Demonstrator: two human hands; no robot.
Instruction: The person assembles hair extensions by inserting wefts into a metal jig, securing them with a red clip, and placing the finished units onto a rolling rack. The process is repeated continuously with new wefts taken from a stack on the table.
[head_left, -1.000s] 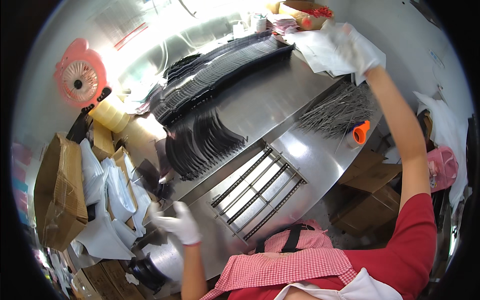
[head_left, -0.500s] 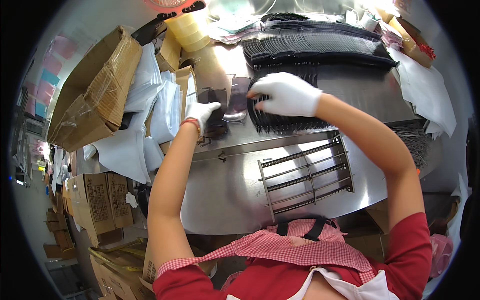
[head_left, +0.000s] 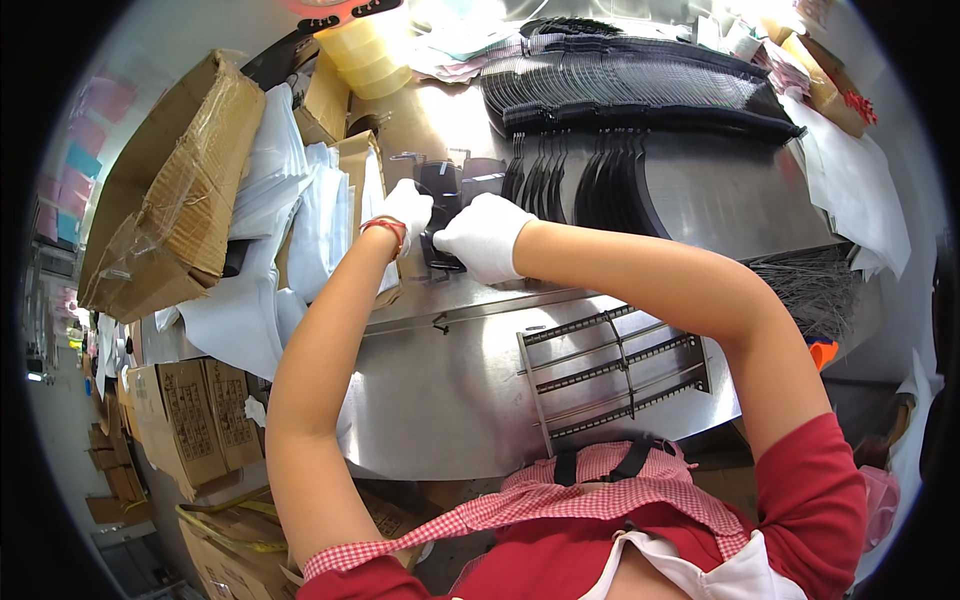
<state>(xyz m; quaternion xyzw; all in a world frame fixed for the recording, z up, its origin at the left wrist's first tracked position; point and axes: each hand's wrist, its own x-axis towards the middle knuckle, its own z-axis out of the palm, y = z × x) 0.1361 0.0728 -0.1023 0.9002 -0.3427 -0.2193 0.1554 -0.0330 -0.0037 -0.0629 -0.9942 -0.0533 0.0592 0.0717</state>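
Note:
Both my hands wear white fingertip-bare gloves and are drawn close together over the far left-middle of the metal table. My left hand point(head_left: 405, 208) is closed at the left edge of a dark, smoky, see-through curved piece point(head_left: 441, 180). From the right, my right hand point(head_left: 487, 240) pinches the same dark cluster near its lower part. How many pieces lie between the hands cannot be made out. Just right of them, several thin curved black strips point(head_left: 612, 185) stand side by side in a row. A long stack of dark curved pieces point(head_left: 630, 90) lies behind that row.
A metal rack with slotted bars point(head_left: 615, 375) lies on the near table part. On the left are an open cardboard box point(head_left: 175, 190) and white sheets point(head_left: 325, 215). Yellow tape rolls point(head_left: 365, 60) stand at the back. Thin wires point(head_left: 805, 290) are heaped at right.
My right hand has moved left and nearer, from over the black strips to beside my left hand. The strips it covered now show. My left hand has barely shifted.

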